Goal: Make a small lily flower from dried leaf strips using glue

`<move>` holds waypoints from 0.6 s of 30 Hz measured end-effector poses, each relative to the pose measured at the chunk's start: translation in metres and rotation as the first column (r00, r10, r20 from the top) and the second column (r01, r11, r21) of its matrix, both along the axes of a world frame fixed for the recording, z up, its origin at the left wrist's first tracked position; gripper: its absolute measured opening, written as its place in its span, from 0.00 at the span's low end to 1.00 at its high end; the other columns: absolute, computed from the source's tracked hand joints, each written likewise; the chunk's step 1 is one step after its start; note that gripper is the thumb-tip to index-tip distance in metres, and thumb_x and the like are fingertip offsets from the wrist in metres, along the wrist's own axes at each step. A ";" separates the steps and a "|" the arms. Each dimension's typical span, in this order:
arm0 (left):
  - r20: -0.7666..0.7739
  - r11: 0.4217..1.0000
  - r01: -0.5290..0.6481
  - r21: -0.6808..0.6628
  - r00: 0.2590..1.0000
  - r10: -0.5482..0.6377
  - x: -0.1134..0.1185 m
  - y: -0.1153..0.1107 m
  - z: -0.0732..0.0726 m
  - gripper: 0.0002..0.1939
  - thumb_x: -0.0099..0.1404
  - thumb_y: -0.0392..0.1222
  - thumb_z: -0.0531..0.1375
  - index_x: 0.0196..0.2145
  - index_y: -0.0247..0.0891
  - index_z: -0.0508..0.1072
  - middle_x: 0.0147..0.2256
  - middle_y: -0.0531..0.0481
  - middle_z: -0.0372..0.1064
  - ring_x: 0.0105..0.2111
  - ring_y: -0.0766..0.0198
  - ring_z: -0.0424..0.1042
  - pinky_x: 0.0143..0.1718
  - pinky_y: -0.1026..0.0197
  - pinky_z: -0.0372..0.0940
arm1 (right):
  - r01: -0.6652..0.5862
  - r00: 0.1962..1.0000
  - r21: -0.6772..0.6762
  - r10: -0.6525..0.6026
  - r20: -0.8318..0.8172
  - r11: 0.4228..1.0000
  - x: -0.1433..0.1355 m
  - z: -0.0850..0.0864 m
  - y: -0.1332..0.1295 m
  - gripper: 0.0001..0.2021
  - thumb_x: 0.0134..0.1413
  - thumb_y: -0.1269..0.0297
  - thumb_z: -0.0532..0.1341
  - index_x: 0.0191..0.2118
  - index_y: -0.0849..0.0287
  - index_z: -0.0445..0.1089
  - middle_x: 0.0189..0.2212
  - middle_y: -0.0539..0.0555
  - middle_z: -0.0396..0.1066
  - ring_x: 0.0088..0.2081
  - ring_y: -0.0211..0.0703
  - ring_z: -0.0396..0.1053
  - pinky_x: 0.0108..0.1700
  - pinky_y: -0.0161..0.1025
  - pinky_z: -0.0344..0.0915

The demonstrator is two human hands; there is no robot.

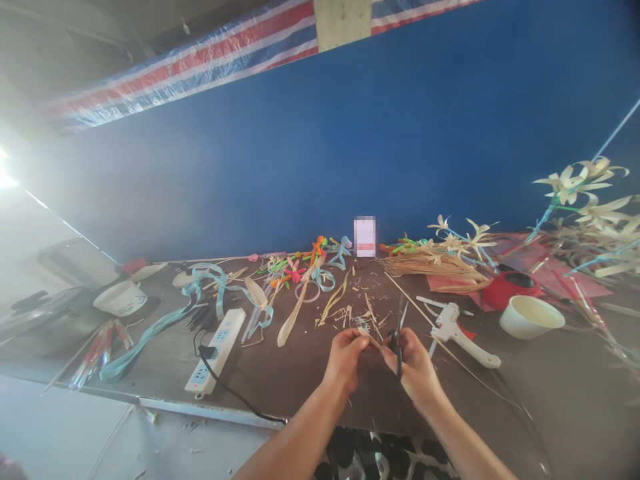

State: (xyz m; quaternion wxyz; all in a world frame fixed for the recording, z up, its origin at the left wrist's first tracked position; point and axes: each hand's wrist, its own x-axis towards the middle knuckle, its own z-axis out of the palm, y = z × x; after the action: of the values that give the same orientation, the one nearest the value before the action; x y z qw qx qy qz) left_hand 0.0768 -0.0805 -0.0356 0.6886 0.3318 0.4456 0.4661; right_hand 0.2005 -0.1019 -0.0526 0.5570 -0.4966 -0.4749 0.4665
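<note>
Pale strip [373, 339]: located at the near centre, pinched in the left hand [345, 357]. Right hand [414, 360]: closed around black-handled scissors [399, 343], blades pointing far. Cut scraps [345, 315] lie beyond; formed pale flowers [565, 185] stand at right, separate from the strip. Extent left uncut: indeterminate. Right cream tub [530, 320]: no contents visible. Left white tub [120, 299]: contents indeterminate.

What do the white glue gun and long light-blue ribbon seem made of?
White glue gun: probably hard plastic, smooth and faintly glossy, with moulded curves.
Long light-blue ribbon: fabric or thin plastic, fairly matte, judging by its flat, limp loops; I cannot tell which.
</note>
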 end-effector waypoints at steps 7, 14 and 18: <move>-0.051 1.000 0.016 0.006 0.999 -0.016 -0.021 0.011 0.008 0.09 0.45 0.42 0.61 0.21 0.34 0.65 0.21 0.48 0.69 0.23 0.65 0.67 0.19 0.68 0.57 | -0.129 0.894 -0.097 0.159 0.420 0.987 0.027 0.000 -0.013 0.12 0.34 0.56 0.62 0.23 0.58 0.61 0.18 0.46 0.63 0.22 0.35 0.58 0.24 0.31 0.55; -0.030 0.999 0.040 0.008 0.999 -0.040 -0.021 0.012 0.007 0.09 0.46 0.41 0.61 0.22 0.34 0.65 0.20 0.50 0.67 0.21 0.67 0.66 0.18 0.68 0.58 | -0.148 0.808 -0.103 0.180 0.561 0.984 0.026 -0.001 -0.024 0.13 0.36 0.53 0.61 0.24 0.57 0.62 0.18 0.46 0.63 0.21 0.35 0.58 0.23 0.30 0.54; -0.043 0.999 0.044 0.012 0.998 -0.043 -0.019 0.012 0.004 0.10 0.45 0.42 0.62 0.23 0.33 0.66 0.21 0.50 0.68 0.22 0.66 0.67 0.20 0.67 0.58 | -0.129 0.756 -0.104 0.166 0.633 0.986 0.026 -0.003 -0.024 0.13 0.37 0.53 0.60 0.23 0.57 0.60 0.18 0.45 0.61 0.20 0.34 0.56 0.23 0.30 0.52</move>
State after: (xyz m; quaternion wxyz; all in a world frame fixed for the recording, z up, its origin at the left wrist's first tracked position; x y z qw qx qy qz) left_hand 0.0578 -0.0687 -0.0320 0.6868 0.3556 0.4500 0.4465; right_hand 0.2270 -0.1261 -0.0557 0.3102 -0.6014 -0.6608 0.3246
